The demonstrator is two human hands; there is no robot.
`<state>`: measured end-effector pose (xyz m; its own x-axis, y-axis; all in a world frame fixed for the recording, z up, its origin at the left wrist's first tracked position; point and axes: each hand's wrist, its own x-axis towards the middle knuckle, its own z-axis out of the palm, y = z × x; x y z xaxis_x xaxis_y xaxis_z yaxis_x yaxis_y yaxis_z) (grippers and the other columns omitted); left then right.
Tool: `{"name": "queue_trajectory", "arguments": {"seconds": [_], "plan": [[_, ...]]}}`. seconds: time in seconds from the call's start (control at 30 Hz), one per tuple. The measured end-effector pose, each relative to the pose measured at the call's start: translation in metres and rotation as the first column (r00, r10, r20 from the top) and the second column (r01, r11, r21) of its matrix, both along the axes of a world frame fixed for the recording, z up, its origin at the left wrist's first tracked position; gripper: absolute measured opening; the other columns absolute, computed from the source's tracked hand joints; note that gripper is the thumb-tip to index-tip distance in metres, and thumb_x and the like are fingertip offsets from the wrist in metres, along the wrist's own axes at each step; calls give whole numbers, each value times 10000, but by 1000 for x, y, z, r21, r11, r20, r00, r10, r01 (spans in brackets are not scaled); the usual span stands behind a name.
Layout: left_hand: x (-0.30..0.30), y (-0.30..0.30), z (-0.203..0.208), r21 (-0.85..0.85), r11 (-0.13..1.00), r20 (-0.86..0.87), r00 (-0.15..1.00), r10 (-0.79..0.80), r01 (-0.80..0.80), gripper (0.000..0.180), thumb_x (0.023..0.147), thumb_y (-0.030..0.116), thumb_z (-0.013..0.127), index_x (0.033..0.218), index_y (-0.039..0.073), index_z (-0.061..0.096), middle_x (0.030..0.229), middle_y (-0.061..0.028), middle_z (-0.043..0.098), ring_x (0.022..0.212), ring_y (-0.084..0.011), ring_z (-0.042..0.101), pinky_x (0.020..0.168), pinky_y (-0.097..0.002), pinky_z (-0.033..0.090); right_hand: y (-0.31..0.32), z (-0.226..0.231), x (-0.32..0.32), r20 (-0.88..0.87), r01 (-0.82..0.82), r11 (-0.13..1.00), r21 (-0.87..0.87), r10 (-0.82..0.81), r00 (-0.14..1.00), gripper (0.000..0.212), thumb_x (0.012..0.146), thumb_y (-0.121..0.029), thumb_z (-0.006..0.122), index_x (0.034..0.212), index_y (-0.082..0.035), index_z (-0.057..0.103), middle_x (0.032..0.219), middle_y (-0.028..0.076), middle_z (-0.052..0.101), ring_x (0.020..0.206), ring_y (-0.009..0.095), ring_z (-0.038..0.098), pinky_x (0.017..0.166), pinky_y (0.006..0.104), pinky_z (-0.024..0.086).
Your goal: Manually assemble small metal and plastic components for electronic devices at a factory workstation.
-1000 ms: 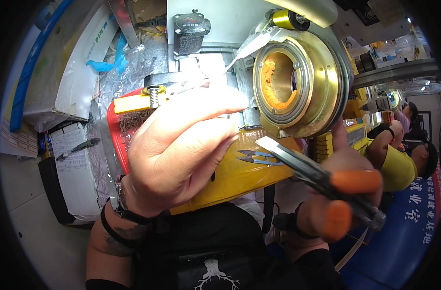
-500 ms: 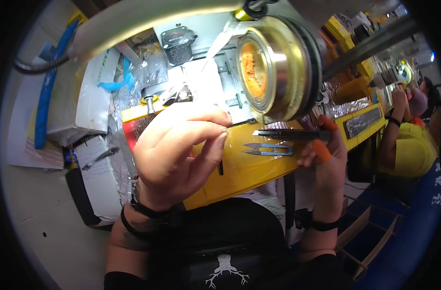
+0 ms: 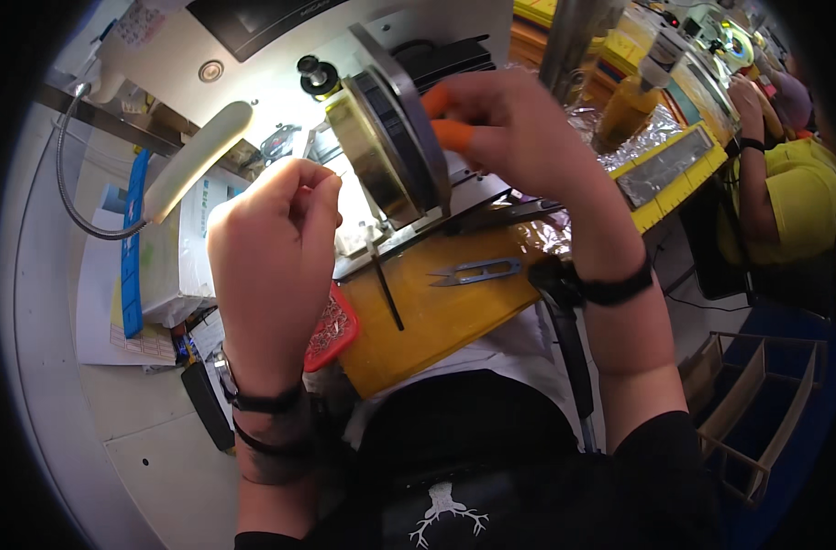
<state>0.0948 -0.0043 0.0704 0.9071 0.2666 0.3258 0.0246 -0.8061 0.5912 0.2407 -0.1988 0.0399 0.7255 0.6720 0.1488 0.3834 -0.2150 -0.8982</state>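
My left hand [image 3: 276, 247] is raised at the left of the round lens housing [image 3: 372, 151], its thumb and forefinger pressed together. Whatever lies in that pinch is too small or hidden to make out. My right hand [image 3: 509, 133], with orange finger cots on two fingers, is at the right side of the housing, its fingers bent; their contact with it is partly hidden. Blue thread snips [image 3: 477, 272] lie on the yellow work surface [image 3: 436, 325]. A slim dark tool [image 3: 519, 214] rests behind them, below my right hand.
A lit lamp [image 3: 198, 165] on a bendable neck stands at the left. Beside my left wrist is a red tray [image 3: 333, 330] of small metal bits. A thin black rod [image 3: 387, 293] juts over the yellow surface. At the right sits another person in yellow [image 3: 798, 202].
My right hand has moved up and away from the black craft knife to the side of the lens housing. My left hand has shifted left, still pinched. The view has shifted and the housing appears tilted.
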Motion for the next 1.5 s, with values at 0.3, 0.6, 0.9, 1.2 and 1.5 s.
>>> {"name": "queue_trajectory", "arguments": {"seconds": [0.3,0.6,0.9,1.2,1.5], "plan": [[16,-17,-4,-120,991,-115,992,47,-61,131,963,91,610,985,-23,672,729,-140,659,608,-210,600,634,-340,478,36,-32,23,100,-254,956,149,241,965,223,866,-166,730,1031,-21,766,741,90,694,672,162,617,692,314,508],[-24,-22,9,-241,970,72,997,41,-22,96,880,38,793,895,-39,738,695,-43,699,602,-69,628,575,-205,477,-39,2,-44,304,186,974,131,-218,927,127,861,-118,763,912,-13,711,672,104,636,577,252,623,551,339,468],[-27,-65,13,-800,548,-19,901,-434,246,127,1001,105,667,966,-18,665,743,-14,679,616,-25,598,548,-169,446,-69,6,-96,833,89,963,254,-265,487,146,780,-77,796,896,-44,713,683,25,602,525,194,574,480,323,421],[-33,-70,7,-791,538,35,900,-435,291,76,997,61,643,983,-13,651,748,-8,662,626,-9,583,551,-159,430,-67,-6,-96,772,61,931,359,-333,542,219,765,-58,846,927,-18,704,665,25,586,507,194,548,470,314,407],[-33,-76,-6,-722,584,145,906,-397,371,43,957,17,679,977,-19,666,769,-15,668,649,-56,618,554,-205,460,-66,-4,-97,758,56,925,377,-342,555,204,752,-25,830,903,-20,692,661,35,592,511,207,558,467,318,411]]}}
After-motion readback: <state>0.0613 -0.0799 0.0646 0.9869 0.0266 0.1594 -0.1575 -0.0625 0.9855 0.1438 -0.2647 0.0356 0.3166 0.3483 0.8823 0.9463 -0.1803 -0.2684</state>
